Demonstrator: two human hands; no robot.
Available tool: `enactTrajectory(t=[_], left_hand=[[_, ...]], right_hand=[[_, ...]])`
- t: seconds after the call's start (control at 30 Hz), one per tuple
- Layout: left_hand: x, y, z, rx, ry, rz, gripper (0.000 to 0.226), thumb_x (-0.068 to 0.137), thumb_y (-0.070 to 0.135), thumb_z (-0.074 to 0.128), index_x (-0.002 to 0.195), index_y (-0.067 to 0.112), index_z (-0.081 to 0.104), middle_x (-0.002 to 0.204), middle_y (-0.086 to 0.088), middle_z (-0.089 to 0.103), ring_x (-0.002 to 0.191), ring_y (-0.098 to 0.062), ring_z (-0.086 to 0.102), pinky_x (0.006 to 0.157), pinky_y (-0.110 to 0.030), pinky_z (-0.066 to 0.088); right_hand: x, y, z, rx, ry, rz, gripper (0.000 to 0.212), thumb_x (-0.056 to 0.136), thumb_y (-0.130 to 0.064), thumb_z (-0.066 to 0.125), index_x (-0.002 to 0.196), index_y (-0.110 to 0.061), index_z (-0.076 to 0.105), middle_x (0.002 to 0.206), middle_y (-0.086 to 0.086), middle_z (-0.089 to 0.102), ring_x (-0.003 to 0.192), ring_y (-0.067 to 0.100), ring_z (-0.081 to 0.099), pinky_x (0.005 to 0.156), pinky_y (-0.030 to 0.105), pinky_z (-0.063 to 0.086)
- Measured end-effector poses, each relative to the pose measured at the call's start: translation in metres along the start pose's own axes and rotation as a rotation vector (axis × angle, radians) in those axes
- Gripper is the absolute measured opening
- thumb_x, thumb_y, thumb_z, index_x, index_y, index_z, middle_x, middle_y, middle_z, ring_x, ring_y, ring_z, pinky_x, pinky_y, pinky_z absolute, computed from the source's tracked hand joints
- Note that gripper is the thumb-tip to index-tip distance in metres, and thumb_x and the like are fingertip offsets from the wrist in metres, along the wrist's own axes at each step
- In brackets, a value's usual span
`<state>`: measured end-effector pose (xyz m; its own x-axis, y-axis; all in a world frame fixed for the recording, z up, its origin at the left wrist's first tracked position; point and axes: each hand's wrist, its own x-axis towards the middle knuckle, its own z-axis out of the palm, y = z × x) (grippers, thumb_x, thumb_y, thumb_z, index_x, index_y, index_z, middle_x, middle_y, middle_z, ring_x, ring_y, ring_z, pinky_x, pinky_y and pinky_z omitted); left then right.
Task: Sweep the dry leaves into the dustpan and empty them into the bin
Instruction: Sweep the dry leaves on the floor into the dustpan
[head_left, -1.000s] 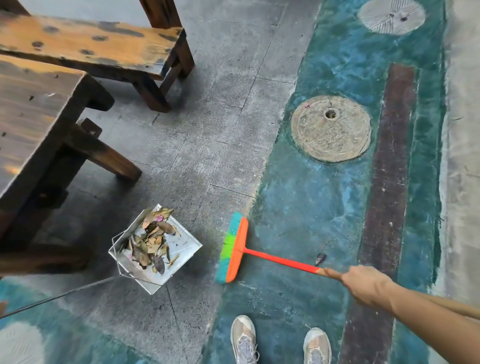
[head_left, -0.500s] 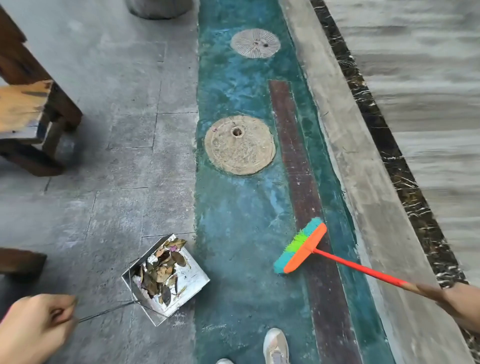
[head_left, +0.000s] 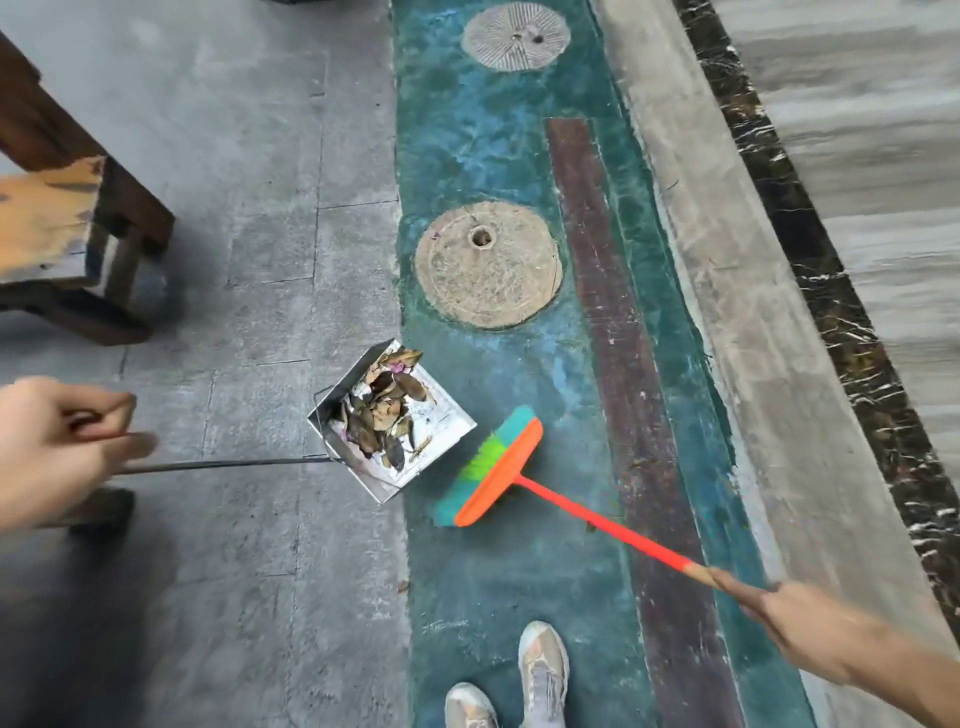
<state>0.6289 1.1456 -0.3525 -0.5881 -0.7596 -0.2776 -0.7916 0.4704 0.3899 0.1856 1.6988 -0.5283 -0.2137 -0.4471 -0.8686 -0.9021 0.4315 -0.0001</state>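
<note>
Leaf-filled dustpan (head_left: 441, 434) beside broom (head_left: 493, 470), both hands apparently gripping handles

Metal dustpan (head_left: 441, 431), square silver tray with raised back and side walls, sits at the seam of grey paving and teal painted floor, open edge toward the broom. Thin dark rod handle (head_left: 223, 464) runs left from its back corner. Dry leaves (head_left: 382, 410), brown and curled, piled inside toward the back wall, a bit of pink among them; front of the tray bare and scuffed white. Broom (head_left: 491, 467): orange head, bristles banded teal and green, just right of the dustpan, bristles facing it. Orange stick (head_left: 597, 525) slants down-right, end turning to bare wood. No bin visible.
</note>
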Motion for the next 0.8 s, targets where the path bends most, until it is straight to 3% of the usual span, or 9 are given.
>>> enactTrajectory(t=[0.07, 0.13, 0.2, 0.33, 0.43, 0.57, 0.63, 0.7, 0.8], left_hand=[[0.000, 0.004, -0.006, 0.046, 0.024, -0.036, 0.037, 0.075, 0.039, 0.076, 0.056, 0.024, 0.048, 0.042, 0.014, 0.045, 0.043, -0.023, 0.052, 0.036, -0.028, 0.035], [0.004, 0.015, -0.011, 0.063, 0.067, 0.041, 0.048, 0.073, 0.041, 0.071, 0.055, 0.017, 0.034, 0.043, 0.005, 0.031, 0.044, -0.029, 0.038, 0.039, -0.029, 0.027], [0.011, 0.030, -0.015, 0.104, 0.105, 0.118, 0.049, 0.073, 0.038, 0.070, 0.058, 0.014, 0.030, 0.046, 0.002, 0.028, 0.047, -0.027, 0.032, 0.041, -0.022, 0.022], [0.016, 0.060, -0.016, 0.163, 0.119, 0.174, 0.044, 0.068, 0.039, 0.066, 0.060, 0.013, 0.032, 0.047, 0.000, 0.031, 0.044, -0.015, 0.029, 0.045, -0.029, 0.036], [0.020, 0.081, -0.015, 0.228, 0.121, 0.189, 0.039, 0.064, 0.036, 0.064, 0.061, 0.012, 0.034, 0.049, -0.007, 0.032, 0.047, -0.018, 0.028, 0.049, -0.030, 0.038], [0.031, 0.094, -0.007, 0.216, 0.118, 0.171, 0.037, 0.062, 0.028, 0.066, 0.057, 0.014, 0.032, 0.047, 0.000, 0.026, 0.049, -0.012, 0.020, 0.049, -0.031, 0.035], [0.039, 0.094, -0.001, 0.209, 0.114, 0.181, 0.037, 0.061, 0.031, 0.065, 0.057, 0.015, 0.031, 0.047, 0.001, 0.026, 0.049, -0.012, 0.019, 0.049, -0.031, 0.036], [0.047, 0.086, 0.005, 0.223, 0.097, 0.195, 0.039, 0.061, 0.035, 0.065, 0.057, 0.017, 0.030, 0.048, 0.001, 0.028, 0.048, -0.011, 0.021, 0.048, -0.030, 0.037], [0.066, 0.072, 0.020, 0.216, 0.022, 0.216, 0.043, 0.064, 0.034, 0.068, 0.058, 0.016, 0.029, 0.048, 0.000, 0.030, 0.046, -0.017, 0.027, 0.041, -0.028, 0.035]], right_hand=[[0.012, -0.055, -0.011, -0.030, -0.030, -0.083, 0.082, 0.097, -0.021, 0.031, 0.131, -0.070, -0.025, 0.076, 0.003, 0.052, 0.066, 0.029, 0.051, 0.061, 0.038, 0.042], [0.030, -0.109, -0.012, -0.060, -0.053, -0.215, 0.093, 0.092, -0.007, 0.034, 0.134, -0.067, -0.023, 0.093, 0.010, 0.062, 0.088, 0.034, 0.064, 0.077, 0.042, 0.049], [0.052, -0.161, -0.010, -0.108, -0.066, -0.303, 0.097, 0.088, 0.003, 0.036, 0.145, -0.057, -0.014, 0.118, 0.018, 0.064, 0.111, 0.037, 0.063, 0.094, 0.048, 0.047], [0.081, -0.207, -0.002, -0.182, -0.054, -0.318, 0.086, 0.091, 0.007, 0.035, 0.155, -0.037, -0.002, 0.128, 0.019, 0.060, 0.117, 0.040, 0.060, 0.095, 0.052, 0.048], [0.083, -0.166, 0.001, -0.214, -0.033, -0.213, 0.079, 0.095, 0.003, 0.031, 0.155, -0.036, -0.004, 0.128, 0.014, 0.058, 0.117, 0.039, 0.060, 0.093, 0.052, 0.049], [0.064, -0.065, -0.001, -0.216, 0.028, -0.034, 0.094, 0.091, 0.008, 0.032, 0.142, -0.038, -0.031, 0.121, 0.007, 0.056, 0.107, 0.034, 0.065, 0.089, 0.049, 0.053], [0.048, -0.018, -0.003, -0.179, 0.066, 0.036, 0.097, 0.087, 0.009, 0.032, 0.137, -0.039, -0.036, 0.103, -0.002, 0.055, 0.092, 0.024, 0.068, 0.083, 0.043, 0.054], [0.032, 0.019, 0.000, -0.130, 0.076, 0.122, 0.097, 0.083, 0.006, 0.029, 0.142, -0.041, -0.032, 0.079, -0.010, 0.040, 0.063, 0.011, 0.055, 0.069, 0.037, 0.045], [0.006, 0.062, 0.011, -0.024, 0.136, 0.286, 0.094, 0.084, -0.004, 0.029, 0.140, -0.046, -0.034, 0.077, -0.012, 0.041, 0.058, 0.010, 0.052, 0.063, 0.033, 0.042]])
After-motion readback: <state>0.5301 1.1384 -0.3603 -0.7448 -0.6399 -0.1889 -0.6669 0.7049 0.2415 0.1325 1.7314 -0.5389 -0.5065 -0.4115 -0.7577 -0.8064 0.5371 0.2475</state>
